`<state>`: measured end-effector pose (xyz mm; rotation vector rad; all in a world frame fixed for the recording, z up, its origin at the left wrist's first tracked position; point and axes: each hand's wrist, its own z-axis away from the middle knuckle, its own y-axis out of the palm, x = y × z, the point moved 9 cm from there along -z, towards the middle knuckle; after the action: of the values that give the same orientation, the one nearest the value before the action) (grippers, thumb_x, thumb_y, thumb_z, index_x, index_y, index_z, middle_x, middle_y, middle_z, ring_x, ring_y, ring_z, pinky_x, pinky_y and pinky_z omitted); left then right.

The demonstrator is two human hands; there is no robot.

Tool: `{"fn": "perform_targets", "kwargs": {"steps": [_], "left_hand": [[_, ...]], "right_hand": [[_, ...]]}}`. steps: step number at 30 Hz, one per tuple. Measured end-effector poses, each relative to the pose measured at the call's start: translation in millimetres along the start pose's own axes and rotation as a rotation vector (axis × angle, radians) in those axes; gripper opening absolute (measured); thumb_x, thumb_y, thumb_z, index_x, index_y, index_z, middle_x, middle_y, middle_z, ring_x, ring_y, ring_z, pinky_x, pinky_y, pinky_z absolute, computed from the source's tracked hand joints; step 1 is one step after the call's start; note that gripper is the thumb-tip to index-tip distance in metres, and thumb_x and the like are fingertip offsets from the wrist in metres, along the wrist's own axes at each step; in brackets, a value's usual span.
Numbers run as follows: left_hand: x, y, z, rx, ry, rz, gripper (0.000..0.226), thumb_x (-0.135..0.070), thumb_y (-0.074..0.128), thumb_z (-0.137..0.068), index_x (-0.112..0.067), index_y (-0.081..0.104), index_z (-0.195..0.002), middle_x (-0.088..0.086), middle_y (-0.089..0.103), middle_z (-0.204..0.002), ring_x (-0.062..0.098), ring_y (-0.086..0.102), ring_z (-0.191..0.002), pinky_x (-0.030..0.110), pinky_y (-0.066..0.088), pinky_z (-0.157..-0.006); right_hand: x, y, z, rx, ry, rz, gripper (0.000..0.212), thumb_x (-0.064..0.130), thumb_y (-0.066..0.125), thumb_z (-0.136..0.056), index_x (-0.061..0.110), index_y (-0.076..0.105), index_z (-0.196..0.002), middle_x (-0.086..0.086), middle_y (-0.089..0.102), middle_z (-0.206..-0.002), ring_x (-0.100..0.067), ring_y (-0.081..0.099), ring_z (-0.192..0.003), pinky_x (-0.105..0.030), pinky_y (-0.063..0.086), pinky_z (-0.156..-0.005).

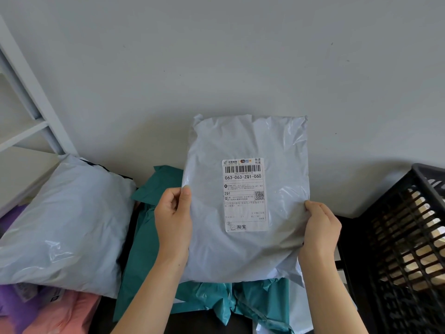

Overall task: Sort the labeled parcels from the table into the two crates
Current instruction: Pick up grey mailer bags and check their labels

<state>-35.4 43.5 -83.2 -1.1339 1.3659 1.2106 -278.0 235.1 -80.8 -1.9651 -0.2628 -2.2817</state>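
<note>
Two hands are holding one pale grey parcel [277, 145] upright above the pile, its single label [244, 194] facing the camera. The left hand [173, 213] is pinching its left edge and the right hand [320, 227] is gripping its right edge. Below are lying one other grey parcel [65, 220], teal wrapping [149, 237] of uncertain count, one purple parcel [12, 304] and one pink parcel [65, 314]. One black crate [409, 237] is standing to the right.

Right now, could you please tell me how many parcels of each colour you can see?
White: 3, the held white parcel, the left white parcel, a white edge at lower right.
Teal: 1, the teal parcel, possibly two overlapping.
Purple: 1, the purple parcel.
Pink: 1, the pink parcel.
Total: 6, at least.
</note>
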Motion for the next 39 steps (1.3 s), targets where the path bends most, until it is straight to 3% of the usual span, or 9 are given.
{"fn": "perform_targets", "kwargs": {"steps": [4, 10, 16, 19, 23, 27, 31, 34, 39], "left_hand": [[-24, 5, 13, 0.056, 0.178, -0.159, 0.005, -0.026, 0.062, -0.091, -0.022, 0.060, -0.090, -0.015, 0.058, -0.075, 0.002, 0.049, -0.063, 0.012, 0.040, -0.058], [-52, 17, 31, 0.096, 0.367, -0.376, 0.061, -0.030, 0.073, -0.081, -0.029, 0.045, -0.135, -0.019, 0.046, -0.119, -0.003, 0.046, -0.111, 0.009, 0.036, -0.085], [-62, 35, 48, 0.221, 0.525, -0.450, 0.058, -0.051, 0.063, -0.075, -0.042, 0.043, -0.129, -0.021, 0.039, -0.123, -0.003, 0.040, -0.120, -0.002, 0.026, -0.089], [-58, 45, 55, 0.303, 0.498, -0.440, 0.059, -0.059, 0.065, -0.072, -0.049, 0.045, -0.127, -0.019, 0.034, -0.136, -0.003, 0.034, -0.129, 0.003, 0.025, -0.096], [-24, 60, 59, 0.482, 0.177, -0.316, 0.099, -0.062, 0.079, -0.057, -0.059, 0.021, -0.137, -0.025, 0.028, -0.145, -0.009, 0.033, -0.129, 0.020, 0.035, -0.103], [-3, 85, 80, 0.626, -0.077, -0.161, 0.103, -0.060, 0.085, -0.051, -0.061, 0.021, -0.132, -0.020, 0.053, -0.127, 0.000, 0.053, -0.117, 0.015, 0.046, -0.083], [-18, 109, 92, 0.604, -0.053, -0.047, 0.098, -0.034, 0.082, -0.052, -0.043, 0.036, -0.138, -0.011, 0.059, -0.128, 0.005, 0.059, -0.112, 0.026, 0.052, -0.087], [-36, 133, 105, 0.609, -0.025, 0.039, 0.093, -0.031, 0.085, -0.053, -0.039, 0.044, -0.135, -0.009, 0.062, -0.124, 0.011, 0.062, -0.111, 0.041, 0.052, -0.093], [-50, 174, 136, 0.616, -0.004, 0.170, 0.089, -0.033, 0.091, -0.051, -0.034, 0.051, -0.130, -0.007, 0.065, -0.121, 0.014, 0.064, -0.108, 0.044, 0.051, -0.092]], "right_hand": [[-2, -5, -1, -0.015, 0.042, -0.033, 0.023, 0.008, 0.054, -0.090, 0.013, 0.063, -0.069, 0.001, 0.056, -0.069, -0.011, 0.048, -0.066, -0.022, 0.040, -0.064], [-2, -13, -2, -0.007, 0.114, -0.138, 0.019, 0.007, 0.055, -0.090, 0.010, 0.066, -0.075, 0.000, 0.062, -0.073, -0.014, 0.056, -0.070, -0.026, 0.046, -0.072], [1, -28, -2, -0.019, 0.153, -0.208, 0.023, 0.007, 0.055, -0.091, 0.012, 0.064, -0.069, 0.011, 0.059, -0.053, -0.009, 0.054, -0.060, -0.023, 0.045, -0.065], [6, -35, -1, -0.012, 0.163, -0.239, 0.023, 0.009, 0.055, -0.092, 0.012, 0.065, -0.071, 0.011, 0.063, -0.054, -0.010, 0.058, -0.063, -0.024, 0.047, -0.065], [24, -57, -6, -0.049, 0.168, -0.276, 0.019, 0.011, 0.058, -0.091, 0.015, 0.068, -0.075, 0.009, 0.067, -0.063, -0.009, 0.061, -0.068, -0.023, 0.050, -0.069], [46, -86, -14, -0.109, 0.152, -0.301, 0.021, 0.015, 0.061, -0.091, 0.018, 0.065, -0.070, 0.009, 0.064, -0.062, -0.010, 0.060, -0.069, -0.026, 0.050, -0.069], [76, -108, -15, -0.084, 0.015, -0.266, 0.019, 0.014, 0.057, -0.094, 0.019, 0.068, -0.080, 0.008, 0.069, -0.074, -0.011, 0.064, -0.076, -0.026, 0.052, -0.071], [108, -136, -17, -0.092, -0.145, -0.168, 0.015, 0.014, 0.055, -0.095, 0.020, 0.064, -0.105, 0.011, 0.070, -0.089, -0.005, 0.067, -0.085, -0.022, 0.054, -0.074], [150, -178, -12, -0.061, -0.335, 0.047, 0.020, 0.020, 0.057, -0.094, 0.029, 0.055, -0.111, 0.012, 0.069, -0.094, 0.003, 0.065, -0.078, -0.011, 0.047, -0.059]]}}
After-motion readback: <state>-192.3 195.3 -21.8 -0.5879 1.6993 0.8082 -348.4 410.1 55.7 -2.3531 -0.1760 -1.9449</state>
